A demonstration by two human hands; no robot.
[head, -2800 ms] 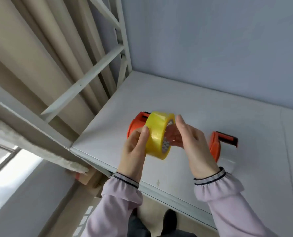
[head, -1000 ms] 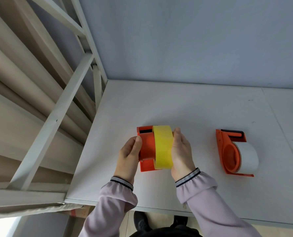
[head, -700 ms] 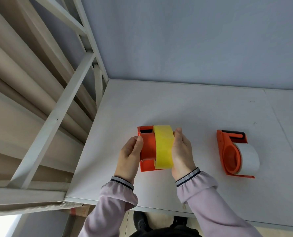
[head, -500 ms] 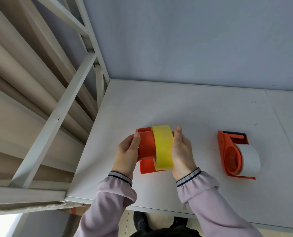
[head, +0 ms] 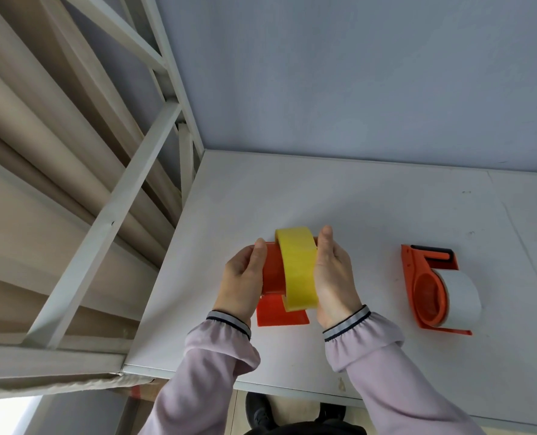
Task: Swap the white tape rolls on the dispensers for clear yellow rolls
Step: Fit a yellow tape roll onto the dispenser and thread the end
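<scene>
An orange tape dispenser (head: 272, 271) is held a little above the white table (head: 370, 215), tilted, with a clear yellow roll (head: 298, 268) on its hub. My left hand (head: 240, 282) grips the dispenser's orange body from the left. My right hand (head: 334, 277) presses flat against the yellow roll's right side. The dispenser's flat orange base shows below the roll. To the right, a second orange dispenser (head: 424, 277) lies on the table and carries a white roll (head: 461, 298).
A white metal shelf frame (head: 110, 221) with diagonal braces stands at the table's left edge. A pale blue wall (head: 355, 73) runs along the back. The table's front edge (head: 292, 391) is near my body, my shoes below it.
Both hands first held the yellow roll alone, then set it on the left dispenser. Since half a second ago the dispenser with the roll has been lifted and tilted slightly.
</scene>
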